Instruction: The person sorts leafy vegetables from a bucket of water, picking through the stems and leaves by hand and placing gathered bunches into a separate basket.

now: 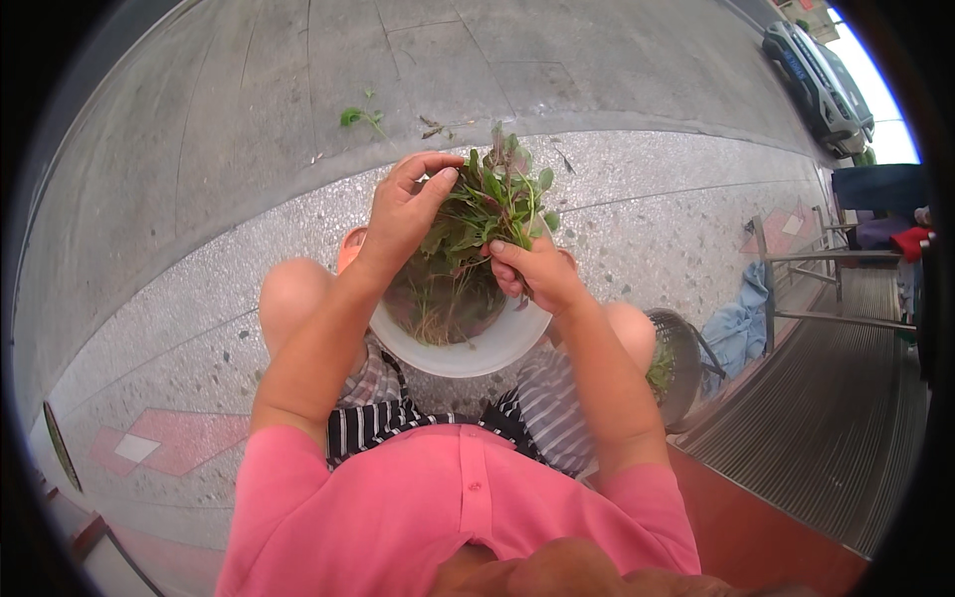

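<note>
A bunch of leafy greens [496, 190], green with some purplish leaves, is gripped by its stems in my right hand [536, 274]. At the far left side of the bunch is my left hand [406, 205], its thumb and forefinger close to the leaf edges; whether they pinch a leaf I cannot tell. Both hands are above a white plastic basin [455, 363] between my knees. More greens with thin, pale roots [440, 306] lie inside the basin, partly hidden by the bunch and my hands.
A dark mesh basket [683, 399] with greens stands by my right knee. Beside it, blue cloth [739, 321] hangs near a metal-framed rack [772, 291]. Loose sprigs [362, 117] lie on the pavement ahead. A car [817, 86] is parked at far right.
</note>
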Motion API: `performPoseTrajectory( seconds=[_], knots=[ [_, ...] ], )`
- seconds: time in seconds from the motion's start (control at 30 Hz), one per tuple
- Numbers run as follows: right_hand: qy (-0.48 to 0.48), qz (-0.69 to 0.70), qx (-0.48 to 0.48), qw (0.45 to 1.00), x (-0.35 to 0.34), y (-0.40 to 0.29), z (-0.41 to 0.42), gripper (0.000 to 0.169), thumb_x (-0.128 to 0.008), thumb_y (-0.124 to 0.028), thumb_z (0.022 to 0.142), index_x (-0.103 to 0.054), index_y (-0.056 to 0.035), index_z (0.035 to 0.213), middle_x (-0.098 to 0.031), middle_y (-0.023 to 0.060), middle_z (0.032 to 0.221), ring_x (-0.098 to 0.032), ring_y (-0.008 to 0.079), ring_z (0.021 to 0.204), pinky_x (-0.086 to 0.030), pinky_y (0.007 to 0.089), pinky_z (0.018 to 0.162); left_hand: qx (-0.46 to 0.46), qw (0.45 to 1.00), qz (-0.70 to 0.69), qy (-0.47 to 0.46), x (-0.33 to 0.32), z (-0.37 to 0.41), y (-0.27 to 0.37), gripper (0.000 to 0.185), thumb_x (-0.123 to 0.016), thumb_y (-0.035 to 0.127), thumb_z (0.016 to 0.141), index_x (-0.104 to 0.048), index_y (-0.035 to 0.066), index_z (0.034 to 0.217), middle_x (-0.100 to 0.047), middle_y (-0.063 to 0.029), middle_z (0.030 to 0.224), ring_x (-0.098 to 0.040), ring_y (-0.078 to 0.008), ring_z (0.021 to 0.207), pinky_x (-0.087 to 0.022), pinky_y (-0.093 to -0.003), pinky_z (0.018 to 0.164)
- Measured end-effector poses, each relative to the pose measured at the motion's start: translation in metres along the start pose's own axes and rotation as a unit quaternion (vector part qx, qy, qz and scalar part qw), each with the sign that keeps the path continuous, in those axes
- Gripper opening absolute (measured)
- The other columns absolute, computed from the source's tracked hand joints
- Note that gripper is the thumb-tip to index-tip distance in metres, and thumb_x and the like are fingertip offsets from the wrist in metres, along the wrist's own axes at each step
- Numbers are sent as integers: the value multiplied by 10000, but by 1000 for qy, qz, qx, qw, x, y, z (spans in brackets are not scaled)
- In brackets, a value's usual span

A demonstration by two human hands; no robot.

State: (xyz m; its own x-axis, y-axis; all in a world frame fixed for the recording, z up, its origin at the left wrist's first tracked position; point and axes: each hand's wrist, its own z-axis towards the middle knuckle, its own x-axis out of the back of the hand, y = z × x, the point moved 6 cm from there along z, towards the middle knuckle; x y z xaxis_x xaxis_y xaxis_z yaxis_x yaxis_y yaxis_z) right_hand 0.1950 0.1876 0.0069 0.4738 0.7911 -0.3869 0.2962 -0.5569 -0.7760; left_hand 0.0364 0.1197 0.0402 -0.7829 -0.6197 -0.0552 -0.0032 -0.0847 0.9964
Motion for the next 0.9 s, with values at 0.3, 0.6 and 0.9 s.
performPoseTrajectory(
  seconds=[0.3, 0.6, 0.9],
  knots=[
    [96, -175, 47, 979, 7, 2, 5, 167, -546, -219, 876, -516, -56, 859, -455, -10, 574, -412, 81, 475, -321, 216, 417, -167, 973, 136, 83, 10, -9, 30, 289, -589, 228, 816, -573, 85, 1067, -529, -76, 1085, -501, -185, 990, -407, -284, 803],
    [109, -281, 80, 950, 1, 8, 5, 266, -543, -159, 856, -548, -39, 1094, -609, 78, 1004, -537, 178, 918, -412, 316, 829, -128, 961, 243, 15, 1, -6, 17, 299, -649, 223, 748, -613, 41, 982, -543, -93, 1087, -475, -247, 1049, -368, -339, 907],
    [126, -315, 82, 937, 12, 4, 9, 264, -545, -165, 844, -549, -23, 1066, -612, 123, 911, -556, 212, 822, -430, 320, 756, -155, 949, 269, -60, -4, -2, 21, 233, -667, 189, 676, -658, 50, 862, -591, -82, 954, -515, -259, 964, -396, -349, 854]
  ],
)
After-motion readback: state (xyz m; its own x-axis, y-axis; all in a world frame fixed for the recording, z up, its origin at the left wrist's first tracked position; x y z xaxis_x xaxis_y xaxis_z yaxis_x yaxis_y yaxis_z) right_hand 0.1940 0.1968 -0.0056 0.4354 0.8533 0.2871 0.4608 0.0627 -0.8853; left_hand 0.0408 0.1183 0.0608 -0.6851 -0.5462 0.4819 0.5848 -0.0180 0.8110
